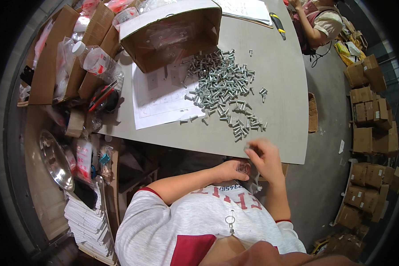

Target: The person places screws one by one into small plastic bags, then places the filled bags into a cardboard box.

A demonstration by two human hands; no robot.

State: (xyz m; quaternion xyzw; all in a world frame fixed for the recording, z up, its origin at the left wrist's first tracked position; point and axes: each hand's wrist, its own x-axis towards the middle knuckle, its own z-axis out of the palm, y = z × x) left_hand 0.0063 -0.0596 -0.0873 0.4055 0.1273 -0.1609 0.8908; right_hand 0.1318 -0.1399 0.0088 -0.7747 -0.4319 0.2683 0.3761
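Observation:
Below the table's front edge, my left hand (pixel 231 171) is closed around the mouth of a small clear plastic bag (pixel 243 167). My right hand (pixel 264 156) is just above and to the right of it, thumb and fingers pinched on a small shiny piece, probably a screw; blur hides its details. Many silver metal screws (pixel 219 83) lie in a loose heap on the grey table (pixel 279 99), the nearest ones a little beyond my right hand. Part of the heap rests on a printed drawing sheet (pixel 156 113).
An open cardboard box (pixel 173 36) lies behind the heap with small plastic bags inside. Cartons and a clear plastic bottle (pixel 101 65) crowd the left. A yellow-black utility knife (pixel 278 26) lies at the far right. Another person (pixel 319 28) is beyond the table; boxes (pixel 365 138) line the right.

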